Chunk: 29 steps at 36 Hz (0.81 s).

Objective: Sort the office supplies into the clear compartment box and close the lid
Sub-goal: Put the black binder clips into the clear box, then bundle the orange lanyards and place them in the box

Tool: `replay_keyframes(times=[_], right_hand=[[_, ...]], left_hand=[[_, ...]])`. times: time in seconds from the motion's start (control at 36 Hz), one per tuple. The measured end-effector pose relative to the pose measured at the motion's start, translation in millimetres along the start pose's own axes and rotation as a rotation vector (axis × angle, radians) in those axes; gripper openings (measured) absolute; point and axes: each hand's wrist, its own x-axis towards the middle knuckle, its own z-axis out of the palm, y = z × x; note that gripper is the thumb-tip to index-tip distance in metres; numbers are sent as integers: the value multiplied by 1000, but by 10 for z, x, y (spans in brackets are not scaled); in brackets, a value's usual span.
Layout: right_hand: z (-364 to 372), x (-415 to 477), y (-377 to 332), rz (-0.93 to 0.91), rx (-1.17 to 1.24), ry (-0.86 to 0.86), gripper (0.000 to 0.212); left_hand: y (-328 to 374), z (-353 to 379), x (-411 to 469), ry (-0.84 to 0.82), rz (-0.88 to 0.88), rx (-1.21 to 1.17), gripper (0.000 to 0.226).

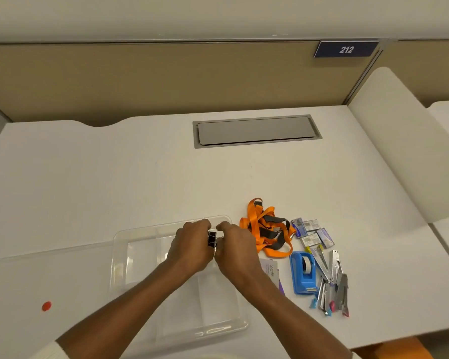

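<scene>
A small stack of black metal binder clips [212, 238] is pinched between both hands, held just above the far end of the clear plastic compartment box [119, 255]. The left hand [192, 246] curls closed around the clips' left side; the right hand [235, 246] closes on their right side, where a glint of silver wire handle shows. The hands nearly touch, so how many clips there are cannot be told.

The open box lies on the white desk [88, 182] directly before the person, and its compartments look empty so far. Its clear flat lid [36, 270], marked with a small red dot sticker [46, 306], lies on the desk just left of the box.

To the right of the box wait the other supplies: a tangle of orange and black lanyards [267, 229], small boxes of staples [313, 233], a blue tape dispenser [303, 272], a cluster of silver staple removers and small staplers [332, 281], and a white and purple card [272, 273] partly hidden beneath the right forearm.

To do this step well, the person likely should lower the clips as one bundle into a single far compartment, release only once they sit inside its dividers, and lay them flat so the lid can shut later.
</scene>
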Motion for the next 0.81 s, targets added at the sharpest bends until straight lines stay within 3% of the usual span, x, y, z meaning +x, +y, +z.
replay_keyframes(times=[0.31, 0.47, 0.58, 0.67, 0.81], right_hand=[[-415, 61, 609, 119, 58, 237, 34], [-468, 109, 1077, 220, -38, 181, 69], [-436, 156, 1178, 236, -78, 83, 94], [-378, 198, 1179, 235, -96, 43, 97], [-240, 271, 1159, 205, -171, 3, 93]], left_hand=[[284, -121, 23, 54, 130, 153, 23], [592, -147, 355, 58, 408, 194, 34], [771, -68, 694, -8, 566, 385, 61], [871, -5, 908, -122, 627, 467, 73], [958, 153, 1097, -236, 697, 559, 71]])
